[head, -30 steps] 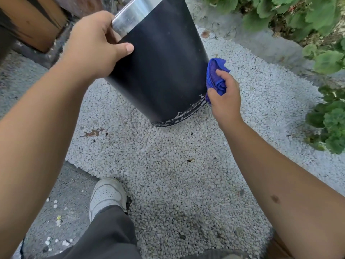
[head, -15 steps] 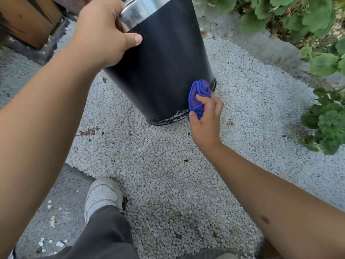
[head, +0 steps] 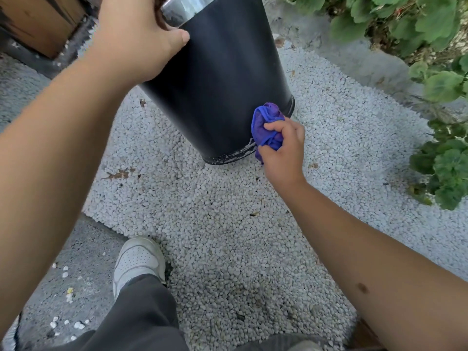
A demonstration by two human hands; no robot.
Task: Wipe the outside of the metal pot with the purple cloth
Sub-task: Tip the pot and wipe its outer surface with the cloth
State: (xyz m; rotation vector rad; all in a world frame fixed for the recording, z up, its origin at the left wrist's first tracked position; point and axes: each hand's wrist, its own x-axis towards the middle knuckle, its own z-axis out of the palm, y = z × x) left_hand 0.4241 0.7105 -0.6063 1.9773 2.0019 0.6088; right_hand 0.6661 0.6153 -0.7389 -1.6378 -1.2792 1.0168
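Observation:
A tall metal pot with a black outside and a shiny inside stands tilted on white gravel, its base ring scuffed. My left hand grips its rim at the top left, thumb on the black wall. My right hand holds a bunched purple cloth and presses it against the pot's lower right side, just above the base ring.
White gravel covers the ground around the pot, with grey paving to the left. Green leafy plants line the right side and top. A wooden box stands at the top left. My white shoe is below.
My right hand has slid the cloth from the pot's right flank down and round toward the front of the base. The left hand and rim have shifted upward in view.

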